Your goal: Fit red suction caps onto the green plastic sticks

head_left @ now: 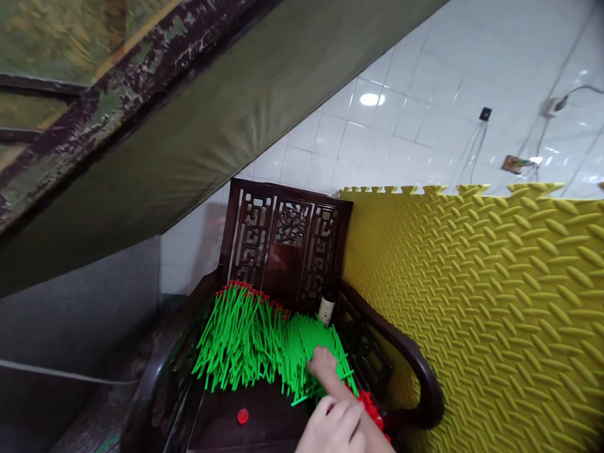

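My right hand (pixel 323 364) reaches out over a spread of thin green sticks (pixel 307 343) on the seat of a dark wooden chair (pixel 252 445). Its fingers are curled in at the sticks, and what they pinch, if anything, is hidden. Closer to me, my left hand (pixel 330 436) is in front of my right forearm with its fingers bent closed. A small dark reddish spot shows between those fingers, too little to name. Another bunch of green sticks (pixel 240 337), with red ends towards the backrest, lies on the left. One round red cap (pixel 243 416) rests on the seat.
Several red pieces (pixel 371 410) are heaped by the right armrest (pixel 421 365). A bottle with a pale label (pixel 326 309) stands at the back. A yellow foam mat (pixel 489 301) rises along the right. Overhead slants a staircase underside (pixel 226 123).
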